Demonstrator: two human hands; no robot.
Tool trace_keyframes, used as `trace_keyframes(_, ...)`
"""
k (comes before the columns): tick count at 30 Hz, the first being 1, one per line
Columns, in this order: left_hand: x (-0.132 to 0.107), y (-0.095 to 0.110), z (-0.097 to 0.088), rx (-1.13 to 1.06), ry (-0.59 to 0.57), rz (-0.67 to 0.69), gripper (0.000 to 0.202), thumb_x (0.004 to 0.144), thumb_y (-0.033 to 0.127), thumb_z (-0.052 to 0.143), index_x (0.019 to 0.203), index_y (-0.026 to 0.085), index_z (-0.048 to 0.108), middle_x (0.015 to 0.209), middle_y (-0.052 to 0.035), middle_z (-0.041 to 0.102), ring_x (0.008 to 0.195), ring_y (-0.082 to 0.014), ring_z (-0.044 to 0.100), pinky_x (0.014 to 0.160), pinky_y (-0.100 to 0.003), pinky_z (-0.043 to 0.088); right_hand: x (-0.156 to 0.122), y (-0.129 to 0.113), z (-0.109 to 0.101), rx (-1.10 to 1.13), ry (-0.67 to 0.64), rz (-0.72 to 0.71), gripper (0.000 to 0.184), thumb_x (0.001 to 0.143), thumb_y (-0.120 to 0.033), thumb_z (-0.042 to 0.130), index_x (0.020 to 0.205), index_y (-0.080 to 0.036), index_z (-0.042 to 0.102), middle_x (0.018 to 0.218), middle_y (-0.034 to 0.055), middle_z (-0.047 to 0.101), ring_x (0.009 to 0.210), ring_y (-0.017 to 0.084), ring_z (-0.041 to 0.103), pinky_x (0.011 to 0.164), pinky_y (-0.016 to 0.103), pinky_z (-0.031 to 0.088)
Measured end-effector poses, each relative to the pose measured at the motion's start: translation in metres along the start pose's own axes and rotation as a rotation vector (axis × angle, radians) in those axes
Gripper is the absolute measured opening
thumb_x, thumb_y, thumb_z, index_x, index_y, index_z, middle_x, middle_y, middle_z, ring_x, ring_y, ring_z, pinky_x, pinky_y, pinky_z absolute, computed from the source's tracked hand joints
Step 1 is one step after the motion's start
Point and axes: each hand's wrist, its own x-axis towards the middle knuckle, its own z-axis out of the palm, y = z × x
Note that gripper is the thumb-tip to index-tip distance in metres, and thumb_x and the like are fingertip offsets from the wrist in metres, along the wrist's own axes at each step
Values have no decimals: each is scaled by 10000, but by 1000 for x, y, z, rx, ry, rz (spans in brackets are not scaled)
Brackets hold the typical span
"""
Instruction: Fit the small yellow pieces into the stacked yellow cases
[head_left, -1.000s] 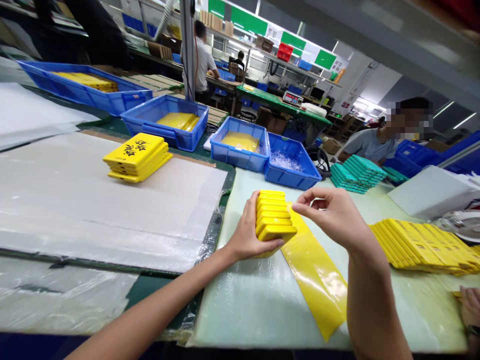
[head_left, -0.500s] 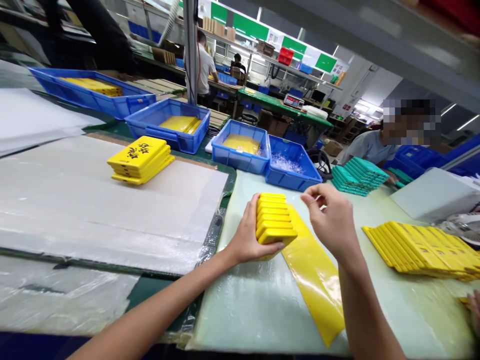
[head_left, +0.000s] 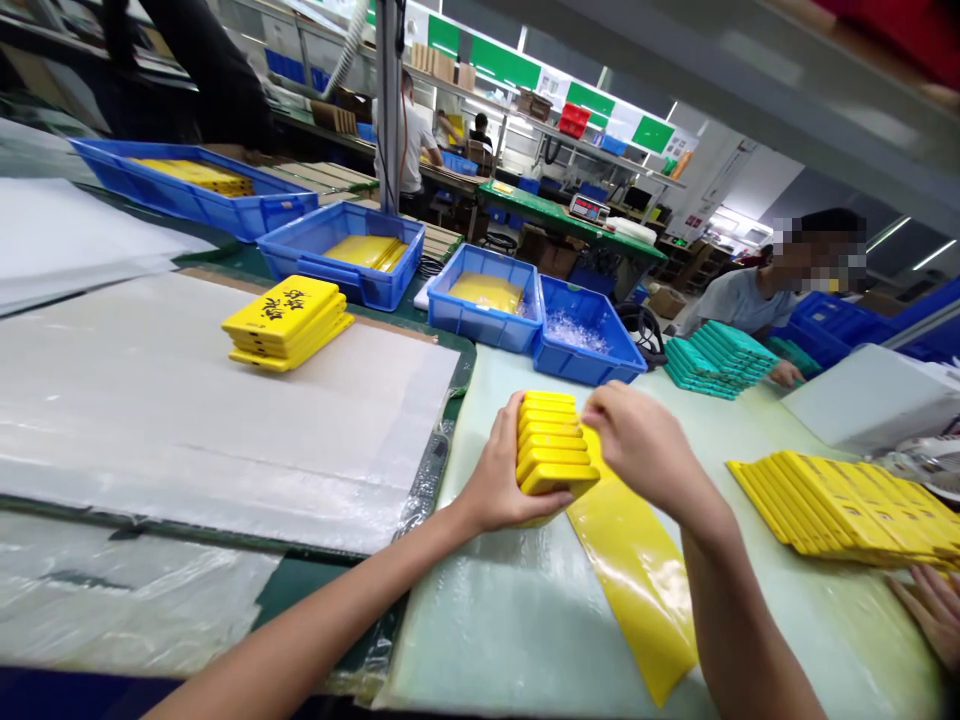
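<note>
Factory workbench (head_left: 480,620), glossy yellow rectangular cases (head_left: 551,450), stacked

I'm watching through the single head-worn camera, facing forward and down from above the workbench (head_left: 480,630), close over the left hand (head_left: 499,470) and right hand (head_left: 645,450), with distant shelves (head_left: 529,105) along the top of the frame.

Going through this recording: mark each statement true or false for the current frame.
1. The left hand grips a stack of flat yellow pieces. True.
2. The teal stack sits inside a blue crate. False: it lies on the bench.
3. The right hand holds the black-lettered yellow stack. False: that stack lies on the board at left.
4. A yellow film strip runs out from under the held stack. True.
5. The blue crate nearest the hands holds yellow pieces. False: it holds clear bits.
</note>
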Motion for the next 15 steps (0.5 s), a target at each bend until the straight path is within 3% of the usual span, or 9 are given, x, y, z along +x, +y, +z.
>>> trace_keyframes(3, -1, -2, 0, -6, -4, 5, 1361, 685, 636, 932, 1702, 233, 121, 1670, -244, 363, 1593, -494, 368, 1333, -727, 291, 1, 8, -6, 216, 158, 59, 128, 947, -194, 698, 834, -179, 756, 817, 45, 715, 695, 181, 560, 685, 329, 394)
trace_keyframes(8, 0, -1, 1, -9, 0, -26, 1364, 677, 639, 920, 1698, 195, 133, 1661, -258, 356, 1579, -508, 373, 1317, -737, 304, -4, -17, 5, 546, -56, 37, 87, 905, -250, 787, 845, -211, 837, 828, 23, 762, 698, 165, 596, 665, 304, 427)
trace_keyframes(11, 2, 0, 1, -10, -5, -43, 1365, 671, 633, 916, 1692, 163, 142, 1656, -268, 356, 1571, -509, 386, 1314, -725, 319, -8, -26, 14, 498, -95, 0, 88, 906, -199, 761, 823, -200, 790, 821, 18, 746, 707, 160, 597, 685, 298, 425)
trace_keyframes(15, 1, 2, 0, 3, 9, -33, 1358, 679, 632, 921, 1697, 190, 139, 1649, -251, 375, 1580, -486, 384, 1330, -701, 311, -9, -7, 12, 319, -14, -59, 146, 932, -137, 655, 793, -182, 664, 831, 32, 700, 747, 178, 604, 714, 315, 415)
